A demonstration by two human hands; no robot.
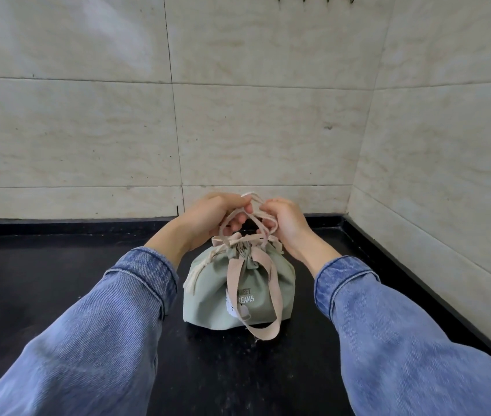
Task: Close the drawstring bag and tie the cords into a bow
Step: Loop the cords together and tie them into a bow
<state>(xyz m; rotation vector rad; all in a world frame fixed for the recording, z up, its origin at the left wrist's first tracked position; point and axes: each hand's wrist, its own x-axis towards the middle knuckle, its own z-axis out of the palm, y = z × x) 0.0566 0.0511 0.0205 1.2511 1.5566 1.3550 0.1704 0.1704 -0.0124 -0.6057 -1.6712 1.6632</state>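
Sitting upright near the middle of a glossy black countertop (pixel 58 295), close to a corner of pale marbled wall tiles (pixel 268 130): a small sage-green fabric drawstring bag (pixel 208 292) with white lettering, mouth already gathered shut, a flat beige webbing carry strap (pixel 233 277) drooping down the front to the counter. Rising from the cinched neck, cream woven cotton cords (pixel 251 219), looped and crossed between both hands just above the bag. Left hand (pixel 208 217) closed, fingers pinching a cord loop; right hand (pixel 286 220) likewise curled shut around the cords at its side. Both arms in rolled blue denim sleeves (pixel 118 310). Judged mid-bow, loops forming but not yet pulled snug. Likely soft, light and slumping, so prone to lifting or tipping under a hard upward tug; cords look matte and grippy, best pinched near the knot, with pulls kept sideways. Open counter to the left and front; tighter on the right and behind, where counter meets wall, leaving less elbow room there.
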